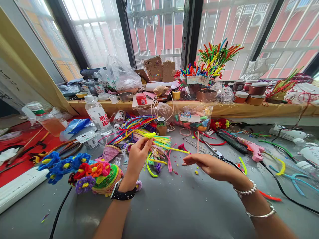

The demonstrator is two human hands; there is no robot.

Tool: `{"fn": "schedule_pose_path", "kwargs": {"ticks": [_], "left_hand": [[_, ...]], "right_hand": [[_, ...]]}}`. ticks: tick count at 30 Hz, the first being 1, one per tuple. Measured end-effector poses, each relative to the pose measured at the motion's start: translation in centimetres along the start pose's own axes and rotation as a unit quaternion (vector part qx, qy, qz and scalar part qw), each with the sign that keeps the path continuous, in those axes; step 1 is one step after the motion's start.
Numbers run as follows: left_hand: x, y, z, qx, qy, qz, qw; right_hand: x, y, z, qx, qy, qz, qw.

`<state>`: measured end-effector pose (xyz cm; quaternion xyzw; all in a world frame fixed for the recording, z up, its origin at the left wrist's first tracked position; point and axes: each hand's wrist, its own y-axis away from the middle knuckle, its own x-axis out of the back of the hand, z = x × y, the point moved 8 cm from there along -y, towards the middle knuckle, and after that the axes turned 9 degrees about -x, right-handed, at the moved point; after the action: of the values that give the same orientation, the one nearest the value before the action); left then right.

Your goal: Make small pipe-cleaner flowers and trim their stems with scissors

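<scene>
My left hand point(138, 156) is closed in a pinch on a bright yellow pipe cleaner; its bunched, looped end point(149, 135) shows above the fingertips. A straight yellow stem point(171, 148) runs rightward from near that hand towards my right hand; whether it belongs to the same piece I cannot tell. My right hand point(211, 166) hovers over the grey table, fingers stretched out, seemingly with nothing in them. Just behind it lie scissors point(211, 147). A bundle of pastel pipe cleaners point(161, 142) spreads behind my left hand. Left of my wrist sits a decorated pot of pipe-cleaner flowers point(107, 181).
A pink glue gun point(253, 149) with a black cord lies at right. Water bottles point(98, 114) stand at back left, a small jar point(161, 126) in the middle. A white power strip point(22, 189) is at left. Paint jars point(258, 89) and pipe-cleaner bunches point(196, 74) line the sill.
</scene>
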<state>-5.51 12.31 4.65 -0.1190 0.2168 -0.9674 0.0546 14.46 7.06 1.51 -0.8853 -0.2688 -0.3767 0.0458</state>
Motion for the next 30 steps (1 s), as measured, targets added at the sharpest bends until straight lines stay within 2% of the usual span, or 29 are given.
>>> {"fn": "schedule_pose_path", "kwargs": {"ticks": [2, 4, 5, 7, 9, 11, 14, 18, 22, 27, 30], "left_hand": [[-0.2, 0.1, 0.2, 0.001, -0.003, -0.006, 1.0], [-0.3, 0.2, 0.3, -0.004, -0.007, -0.005, 1.0], [-0.3, 0.2, 0.3, -0.008, -0.009, -0.005, 1.0], [-0.4, 0.2, 0.2, -0.018, -0.014, -0.005, 1.0], [-0.4, 0.2, 0.2, -0.038, -0.019, -0.01, 0.999], [-0.6, 0.1, 0.4, -0.072, -0.028, -0.017, 0.997], [-0.8, 0.1, 1.1, -0.134, -0.045, -0.029, 0.99], [-1.6, 0.6, 2.5, -0.211, -0.065, -0.048, 0.974], [-2.1, 1.6, 4.3, -0.266, -0.079, -0.048, 0.96], [-2.7, 2.8, 5.5, -0.286, -0.063, -0.069, 0.954], [-3.1, 3.3, 5.7, -0.298, -0.061, -0.079, 0.949]], "right_hand": [[1.4, 0.1, 0.6, -0.023, 0.01, 0.033, 0.999], [3.5, 0.6, 2.4, -0.09, 0.066, 0.092, 0.989], [4.8, 1.1, 3.8, -0.149, 0.105, 0.13, 0.975], [6.8, 2.4, 7.0, -0.287, 0.208, 0.159, 0.921], [7.7, 3.2, 9.2, -0.344, 0.236, 0.162, 0.894], [7.6, 3.4, 10.6, -0.37, 0.25, 0.162, 0.88], [6.5, 2.7, 11.6, -0.39, 0.27, 0.161, 0.865], [5.0, 1.6, 11.5, -0.403, 0.303, 0.173, 0.846], [4.4, 1.4, 10.9, -0.38, 0.318, 0.181, 0.85], [5.4, 1.6, 10.4, -0.322, 0.313, 0.198, 0.871], [7.0, 1.8, 9.5, -0.275, 0.291, 0.256, 0.88]]}}
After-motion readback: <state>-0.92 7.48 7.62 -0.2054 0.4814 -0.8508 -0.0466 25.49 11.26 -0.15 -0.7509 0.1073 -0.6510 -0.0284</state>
